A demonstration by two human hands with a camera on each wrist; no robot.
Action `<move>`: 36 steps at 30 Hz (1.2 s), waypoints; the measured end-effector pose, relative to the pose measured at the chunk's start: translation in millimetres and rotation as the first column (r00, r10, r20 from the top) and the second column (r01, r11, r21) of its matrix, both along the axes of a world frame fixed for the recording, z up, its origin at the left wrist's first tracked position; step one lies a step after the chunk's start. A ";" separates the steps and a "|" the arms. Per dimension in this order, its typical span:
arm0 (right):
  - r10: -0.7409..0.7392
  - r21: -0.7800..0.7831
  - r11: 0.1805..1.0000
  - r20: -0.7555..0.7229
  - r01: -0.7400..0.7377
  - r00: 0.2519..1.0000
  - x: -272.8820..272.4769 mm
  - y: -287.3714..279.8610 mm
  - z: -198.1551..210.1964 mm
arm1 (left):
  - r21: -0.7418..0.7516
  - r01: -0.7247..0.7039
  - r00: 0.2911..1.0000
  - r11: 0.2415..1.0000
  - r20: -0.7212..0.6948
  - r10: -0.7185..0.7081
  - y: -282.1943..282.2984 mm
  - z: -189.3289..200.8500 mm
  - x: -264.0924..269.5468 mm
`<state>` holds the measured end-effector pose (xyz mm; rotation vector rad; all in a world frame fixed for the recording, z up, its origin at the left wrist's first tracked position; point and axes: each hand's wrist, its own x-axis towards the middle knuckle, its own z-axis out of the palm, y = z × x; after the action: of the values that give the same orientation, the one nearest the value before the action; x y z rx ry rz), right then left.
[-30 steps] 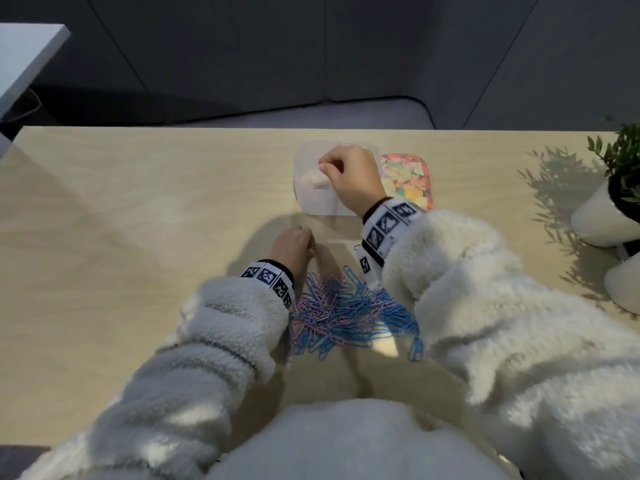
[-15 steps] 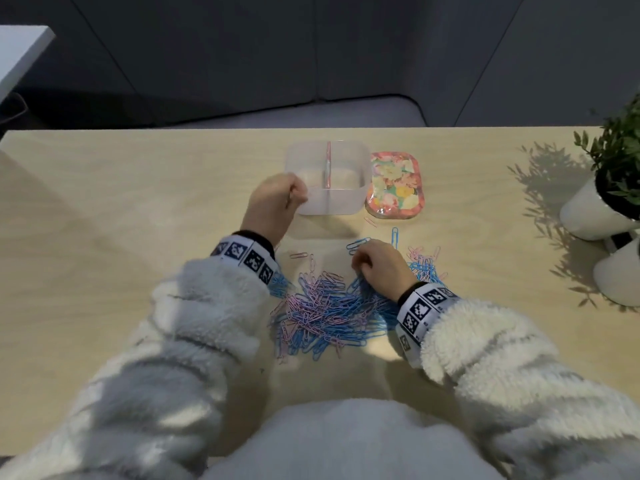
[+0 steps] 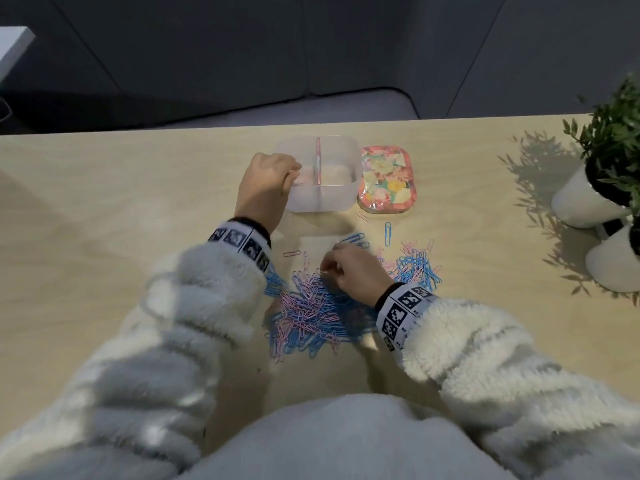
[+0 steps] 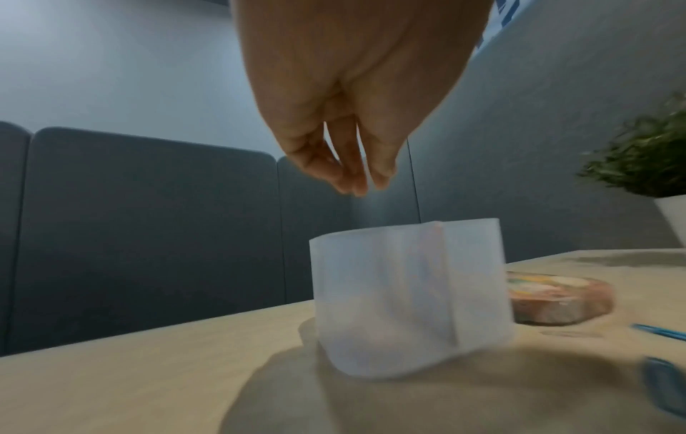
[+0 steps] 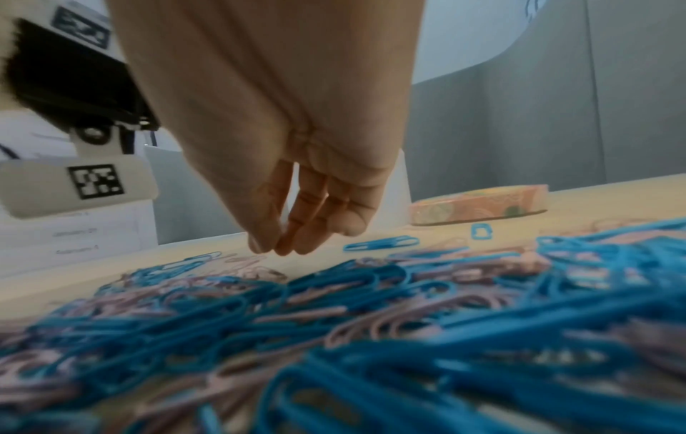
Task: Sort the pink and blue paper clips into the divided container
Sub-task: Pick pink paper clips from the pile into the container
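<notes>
A mixed pile of pink and blue paper clips [image 3: 311, 313] [image 5: 334, 323] lies on the wooden table in front of me, with a smaller heap [image 3: 417, 268] to its right. Behind it stands the translucent container [image 3: 320, 202] [image 4: 390, 293] with a pink divider [image 3: 317, 161]. My left hand [image 3: 292, 173] [image 4: 358, 185] hangs over the left compartment's rim, fingertips bunched and pointing down. No clip shows between them. My right hand [image 3: 325, 270] [image 5: 276, 246] is at the pile's far edge, fingertips pinched on what looks like a pale pink clip.
A floral lid [image 3: 386, 181] [image 4: 557, 302] [image 5: 482, 202] lies right of the container. Single clips [image 3: 388, 233] are scattered between lid and pile. Two white plant pots [image 3: 588, 199] stand at the table's right edge. A dark padded bench runs behind the table.
My right hand came back from the container to the pile's far edge. My left hand rose from the pile to the container's left compartment.
</notes>
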<state>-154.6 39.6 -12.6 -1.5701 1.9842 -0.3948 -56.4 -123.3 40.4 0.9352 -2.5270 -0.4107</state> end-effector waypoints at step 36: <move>-0.206 0.054 0.976 -0.064 0.210 0.976 5.1 14.9 -12.0 | 0.112 0.280 0.878 0.954 0.371 -0.301 113.6 -62.5 49.6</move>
<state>-149.4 54.5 -24.6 -1.3553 2.1932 -0.3716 -6.9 -9.8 -22.1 0.7071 -3.0506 -0.4205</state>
